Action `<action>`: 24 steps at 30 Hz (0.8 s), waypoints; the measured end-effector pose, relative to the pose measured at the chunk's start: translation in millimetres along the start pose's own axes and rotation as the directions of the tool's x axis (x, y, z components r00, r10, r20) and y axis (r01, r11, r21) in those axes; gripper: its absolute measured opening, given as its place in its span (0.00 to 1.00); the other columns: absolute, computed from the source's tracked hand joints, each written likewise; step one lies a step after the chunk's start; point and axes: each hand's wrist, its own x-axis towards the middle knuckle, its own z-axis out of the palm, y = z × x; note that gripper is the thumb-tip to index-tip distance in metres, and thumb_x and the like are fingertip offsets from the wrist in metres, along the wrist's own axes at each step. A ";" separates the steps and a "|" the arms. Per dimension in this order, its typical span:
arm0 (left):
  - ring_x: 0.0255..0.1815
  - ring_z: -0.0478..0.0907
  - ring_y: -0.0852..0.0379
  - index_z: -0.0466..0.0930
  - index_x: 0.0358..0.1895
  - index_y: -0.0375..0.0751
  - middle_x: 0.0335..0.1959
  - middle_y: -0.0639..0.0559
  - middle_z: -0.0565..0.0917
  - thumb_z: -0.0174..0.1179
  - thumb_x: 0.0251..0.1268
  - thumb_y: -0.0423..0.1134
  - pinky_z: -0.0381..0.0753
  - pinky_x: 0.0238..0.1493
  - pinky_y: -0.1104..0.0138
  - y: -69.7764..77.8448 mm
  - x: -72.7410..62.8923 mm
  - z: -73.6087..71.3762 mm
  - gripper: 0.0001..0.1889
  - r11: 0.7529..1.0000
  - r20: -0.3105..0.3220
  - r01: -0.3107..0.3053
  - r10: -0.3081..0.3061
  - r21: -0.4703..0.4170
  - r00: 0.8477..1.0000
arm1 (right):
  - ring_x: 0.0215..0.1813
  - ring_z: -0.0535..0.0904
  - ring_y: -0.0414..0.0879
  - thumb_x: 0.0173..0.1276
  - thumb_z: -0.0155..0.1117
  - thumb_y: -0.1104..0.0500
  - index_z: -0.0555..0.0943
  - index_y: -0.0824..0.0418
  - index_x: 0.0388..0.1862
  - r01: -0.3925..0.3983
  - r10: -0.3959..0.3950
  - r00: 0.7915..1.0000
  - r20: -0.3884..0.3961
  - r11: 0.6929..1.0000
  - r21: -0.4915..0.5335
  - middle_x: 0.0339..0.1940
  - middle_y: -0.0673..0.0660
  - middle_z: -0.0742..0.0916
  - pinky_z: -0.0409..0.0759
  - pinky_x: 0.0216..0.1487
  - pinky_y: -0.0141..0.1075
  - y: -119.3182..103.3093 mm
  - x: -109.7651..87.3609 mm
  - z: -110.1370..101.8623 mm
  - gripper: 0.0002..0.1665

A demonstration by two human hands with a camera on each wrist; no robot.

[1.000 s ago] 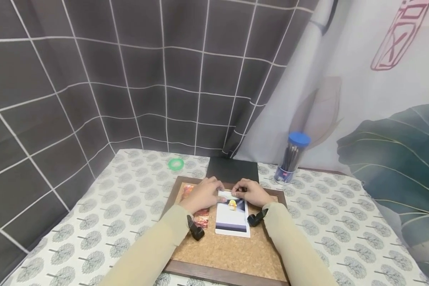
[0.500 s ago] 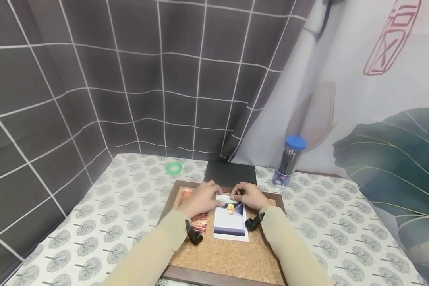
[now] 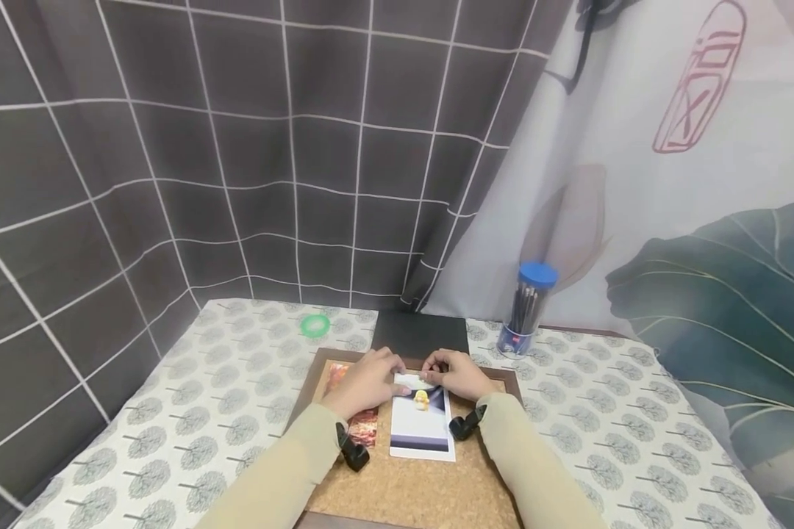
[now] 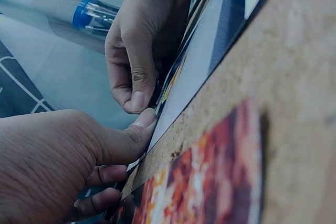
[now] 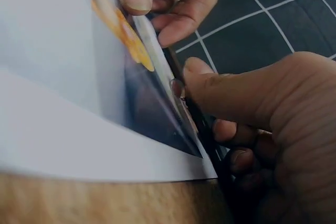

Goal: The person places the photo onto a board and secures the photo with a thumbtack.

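Note:
A white-bordered photo (image 3: 417,426) with a small yellow figure lies on a wood-framed cork board (image 3: 430,496). My left hand (image 3: 367,383) is at its upper left, the thumb on the photo's top edge and the fingers curled beyond it. At the upper right my right hand (image 3: 460,376) has thumb and fingers together. The right wrist view shows a small clear round piece, like a pin head (image 5: 177,88), against that thumb at the photo's top edge; its other parts are hidden. A red and orange photo (image 4: 205,177) lies on the cork, partly under my left forearm.
Behind the board lies a flat black sheet (image 3: 420,334). A green tape roll (image 3: 315,325) sits at the back left. A clear tube with a blue lid (image 3: 528,308), full of dark sticks, stands at the back right. Curtains hang behind the patterned tablecloth (image 3: 192,411).
The head view has tilted up, so everything sits lower in the frame. Both hands keep their places at the photo's top edge, with little visible finger movement.

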 end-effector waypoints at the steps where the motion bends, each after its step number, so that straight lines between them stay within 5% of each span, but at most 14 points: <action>1: 0.42 0.71 0.59 0.84 0.46 0.51 0.40 0.59 0.75 0.70 0.60 0.56 0.76 0.45 0.62 -0.5 -0.9 0.0 0.17 1.000 -0.003 0.002 -0.002 -0.004 1.000 | 0.33 0.73 0.42 0.67 0.71 0.57 0.84 0.50 0.33 0.004 -0.004 1.000 0.001 1.000 0.002 0.28 0.47 0.79 0.72 0.35 0.33 -0.4 0.2 0.9 0.04; 24: 0.45 0.73 0.57 0.84 0.48 0.51 0.42 0.59 0.76 0.69 0.61 0.56 0.77 0.48 0.62 -3.4 10.8 -10.1 0.18 0.999 -0.015 -0.036 0.036 0.017 0.999 | 0.30 0.72 0.41 0.65 0.73 0.60 0.80 0.53 0.34 0.014 -0.018 0.999 -0.050 0.997 -0.078 0.26 0.47 0.77 0.70 0.32 0.34 -6.8 13.0 -5.9 0.08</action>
